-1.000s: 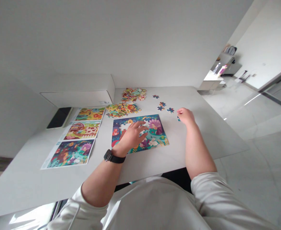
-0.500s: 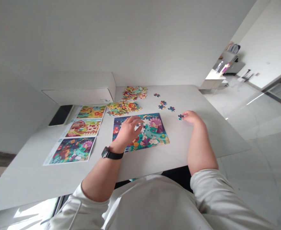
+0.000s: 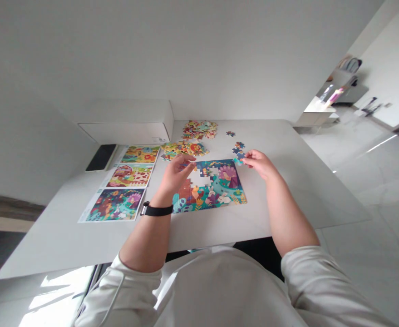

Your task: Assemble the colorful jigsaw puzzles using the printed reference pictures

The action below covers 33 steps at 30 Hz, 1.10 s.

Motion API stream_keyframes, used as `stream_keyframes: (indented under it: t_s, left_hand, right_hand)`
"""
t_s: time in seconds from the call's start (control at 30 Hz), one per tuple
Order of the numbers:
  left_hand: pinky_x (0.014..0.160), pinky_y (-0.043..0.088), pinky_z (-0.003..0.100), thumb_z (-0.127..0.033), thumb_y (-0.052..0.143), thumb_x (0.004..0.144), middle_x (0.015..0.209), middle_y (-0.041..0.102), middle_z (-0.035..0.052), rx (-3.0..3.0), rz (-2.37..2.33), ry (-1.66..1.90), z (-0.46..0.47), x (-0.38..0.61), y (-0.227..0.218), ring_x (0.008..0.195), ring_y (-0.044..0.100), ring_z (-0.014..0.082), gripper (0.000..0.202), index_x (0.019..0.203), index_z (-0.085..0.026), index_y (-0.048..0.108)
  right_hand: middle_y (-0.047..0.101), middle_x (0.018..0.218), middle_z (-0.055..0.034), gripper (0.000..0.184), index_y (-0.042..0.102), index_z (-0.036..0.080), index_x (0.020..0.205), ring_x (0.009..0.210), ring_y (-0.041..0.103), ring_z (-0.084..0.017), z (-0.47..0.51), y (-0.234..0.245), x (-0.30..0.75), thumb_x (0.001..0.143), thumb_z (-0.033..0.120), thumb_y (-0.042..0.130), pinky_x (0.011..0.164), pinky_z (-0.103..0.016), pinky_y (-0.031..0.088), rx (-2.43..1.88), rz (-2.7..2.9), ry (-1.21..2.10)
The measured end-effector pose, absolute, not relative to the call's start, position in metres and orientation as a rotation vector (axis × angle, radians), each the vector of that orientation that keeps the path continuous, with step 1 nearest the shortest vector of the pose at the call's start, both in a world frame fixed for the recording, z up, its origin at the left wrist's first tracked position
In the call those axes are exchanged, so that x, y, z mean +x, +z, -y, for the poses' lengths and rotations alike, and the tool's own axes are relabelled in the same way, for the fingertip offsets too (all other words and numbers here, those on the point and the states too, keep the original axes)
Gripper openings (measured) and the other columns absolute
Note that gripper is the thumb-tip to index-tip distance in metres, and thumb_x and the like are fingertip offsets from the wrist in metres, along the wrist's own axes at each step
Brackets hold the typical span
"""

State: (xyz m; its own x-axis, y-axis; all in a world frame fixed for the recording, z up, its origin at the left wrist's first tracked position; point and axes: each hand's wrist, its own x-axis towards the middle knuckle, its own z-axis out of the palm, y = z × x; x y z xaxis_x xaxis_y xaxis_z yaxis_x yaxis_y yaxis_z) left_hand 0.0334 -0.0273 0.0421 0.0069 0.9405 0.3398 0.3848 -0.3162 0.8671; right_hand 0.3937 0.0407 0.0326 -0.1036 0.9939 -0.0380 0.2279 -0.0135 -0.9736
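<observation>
A partly assembled jigsaw puzzle [image 3: 224, 198] with rabbits and a peacock lies in front of me, with a white gap in its upper middle. My left hand [image 3: 178, 172] is over its upper left part, thumb and fingers apart and nothing visible between them. By the puzzle's upper right corner, my right hand [image 3: 258, 163] pinches a teal-and-blue puzzle piece [image 3: 237, 161] between thumb and fingers. Loose dark-blue pieces [image 3: 239, 145] lie just beyond that hand, and one more piece [image 3: 231, 134] sits farther back.
Two piles of puzzle pieces, a nearer yellowish pile [image 3: 182, 148] and a farther pile [image 3: 199, 129], lie behind the puzzle. To the left are a printed picture sheet [image 3: 115, 204], a dark phone [image 3: 101, 157] and a white box [image 3: 124, 131] against the wall.
My right hand has moved left with a puzzle piece, from the table's right side to near the puzzle's corner. My left hand has shifted toward the puzzle's upper left, uncovering more of the gap.
</observation>
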Motion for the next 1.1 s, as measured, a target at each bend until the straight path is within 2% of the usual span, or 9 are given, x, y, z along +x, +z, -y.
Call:
stream_keyframes:
  t_s: [0.17, 0.27, 0.47, 0.7, 0.87, 1.0, 1.1]
  left_hand:
    - [0.066, 0.05, 0.024, -0.065, 0.081, 0.086, 0.085, 0.069, 0.0022, 1.446, -1.213, 1.246, 0.027, 0.034, 0.043, 0.075, 0.062, 0.0141, 0.048, 0.101, -0.019, 0.074]
    - [0.059, 0.048, 0.023, -0.064, 0.086, 0.081, 0.085, 0.068, 0.0014, 1.408, -1.142, 1.133, 0.029, 0.042, 0.04, 0.07, 0.06, 0.0126, 0.051, 0.101, -0.019, 0.073]
    - [0.059, 0.05, 0.023, -0.06, 0.087, 0.08, 0.089, 0.071, 0.003, 1.409, -1.153, 1.004, 0.033, 0.053, 0.037, 0.075, 0.065, 0.0142, 0.049, 0.105, -0.019, 0.074]
    - [0.055, 0.046, 0.024, -0.06, 0.089, 0.077, 0.074, 0.067, 0.0013, 1.385, -1.173, 1.033, 0.026, 0.042, 0.033, 0.064, 0.059, 0.0124, 0.046, 0.091, -0.018, 0.075]
    - [0.058, 0.046, 0.025, -0.061, 0.088, 0.074, 0.073, 0.066, 0.0008, 1.397, -1.206, 1.096, 0.023, 0.035, 0.038, 0.065, 0.058, 0.0128, 0.047, 0.087, -0.018, 0.074]
    - [0.061, 0.045, 0.025, -0.058, 0.082, 0.08, 0.076, 0.068, 0.0022, 1.39, -1.21, 1.123, 0.024, 0.034, 0.04, 0.067, 0.058, 0.0129, 0.04, 0.085, -0.018, 0.073]
    - [0.062, 0.044, 0.026, -0.056, 0.081, 0.08, 0.074, 0.067, 0.0018, 1.405, -1.226, 1.109, 0.024, 0.034, 0.039, 0.066, 0.056, 0.0128, 0.038, 0.082, -0.018, 0.072]
  right_hand:
    - [0.065, 0.074, 0.0047, 0.052, 0.059, 0.024, 0.091, 0.064, 0.059, -0.014, -0.019, 0.022, 0.323, 0.064, 0.054, 0.093, 0.061, -0.027, 0.046, -1.135, 1.48, 1.482]
    - [0.066, 0.075, 0.0042, 0.053, 0.059, 0.025, 0.092, 0.067, 0.062, -0.016, -0.01, 0.019, 0.304, 0.064, 0.056, 0.093, 0.061, -0.028, 0.047, -1.106, 1.492, 1.538]
    - [0.067, 0.08, 0.0028, 0.048, 0.062, 0.024, 0.091, 0.074, 0.063, -0.017, -0.005, 0.018, 0.297, 0.067, 0.054, 0.092, 0.073, -0.032, 0.052, -1.069, 1.581, 1.491]
    - [0.071, 0.085, 0.0009, 0.045, 0.063, 0.025, 0.091, 0.08, 0.068, -0.02, -0.006, 0.026, 0.276, 0.068, 0.054, 0.09, 0.076, -0.034, 0.055, -1.045, 1.628, 1.466]
    - [0.072, 0.085, -0.0003, 0.042, 0.064, 0.025, 0.09, 0.081, 0.068, -0.02, -0.013, 0.037, 0.26, 0.07, 0.051, 0.091, 0.075, -0.034, 0.056, -1.006, 1.658, 1.463]
    - [0.071, 0.085, -0.0003, 0.043, 0.065, 0.025, 0.091, 0.08, 0.067, -0.02, -0.014, 0.035, 0.255, 0.071, 0.055, 0.089, 0.074, -0.033, 0.056, -1.033, 1.649, 1.434]
    - [0.071, 0.086, -0.0004, 0.046, 0.066, 0.026, 0.094, 0.084, 0.068, -0.021, -0.011, 0.027, 0.256, 0.075, 0.063, 0.086, 0.077, -0.033, 0.056, -1.044, 1.625, 1.451]
